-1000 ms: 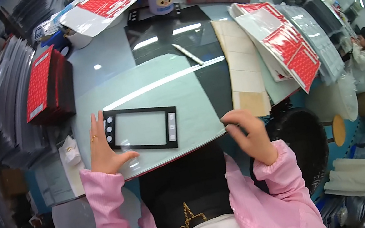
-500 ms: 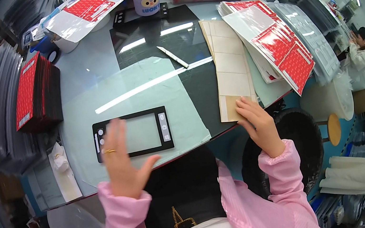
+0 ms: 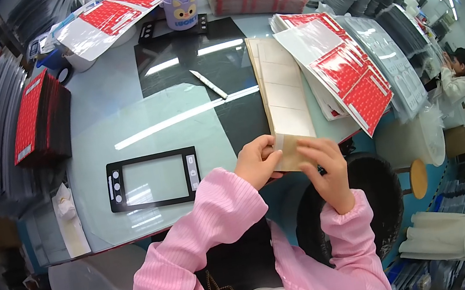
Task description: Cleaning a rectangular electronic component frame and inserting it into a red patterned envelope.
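Between both hands, pale tan sheet

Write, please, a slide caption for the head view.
Left hand and right hand at the tan end of a pale sheet, a black frame lying flat to their left.

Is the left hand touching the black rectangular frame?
No, the left hand is at the tan rectangular sheet, well right of the black rectangular frame.

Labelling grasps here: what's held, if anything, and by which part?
The left hand pinches the tan piece by its left edge; the right hand is at its right edge, grip unclear.
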A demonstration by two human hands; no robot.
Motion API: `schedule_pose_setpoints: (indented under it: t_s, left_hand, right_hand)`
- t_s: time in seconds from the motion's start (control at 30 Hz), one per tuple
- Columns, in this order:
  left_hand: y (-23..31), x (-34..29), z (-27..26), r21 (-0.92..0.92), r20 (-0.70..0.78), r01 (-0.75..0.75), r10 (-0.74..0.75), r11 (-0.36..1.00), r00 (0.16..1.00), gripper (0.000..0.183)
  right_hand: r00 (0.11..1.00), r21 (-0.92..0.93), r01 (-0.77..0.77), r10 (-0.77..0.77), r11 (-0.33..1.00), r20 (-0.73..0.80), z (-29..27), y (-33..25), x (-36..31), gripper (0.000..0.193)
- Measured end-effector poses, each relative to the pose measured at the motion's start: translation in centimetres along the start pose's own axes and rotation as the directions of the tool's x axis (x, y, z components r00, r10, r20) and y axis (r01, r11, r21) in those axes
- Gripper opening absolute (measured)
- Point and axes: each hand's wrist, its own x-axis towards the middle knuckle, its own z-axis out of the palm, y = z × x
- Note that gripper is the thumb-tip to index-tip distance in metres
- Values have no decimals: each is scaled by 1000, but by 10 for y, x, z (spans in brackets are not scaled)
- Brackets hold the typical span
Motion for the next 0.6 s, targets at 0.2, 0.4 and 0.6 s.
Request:
schedule_pose_setpoints:
  t_s: [0.2,0.4,0.6]
  left_hand:
    - [-16,3,7,136,-61,-197,207,971,976,27]
    - [-23,5,11,193,-139,-269,298,943,944,24]
    - [-11,1,9,155,-70,-213,226,965,972,17]
  right_hand:
    - [974,84,-148,160,985,-162,26,3,22,20]
    - [958,120,-155,178,981,-224,37,4,20,15]
    - [948,94,-125,147,988,-283,43,4,14,15]
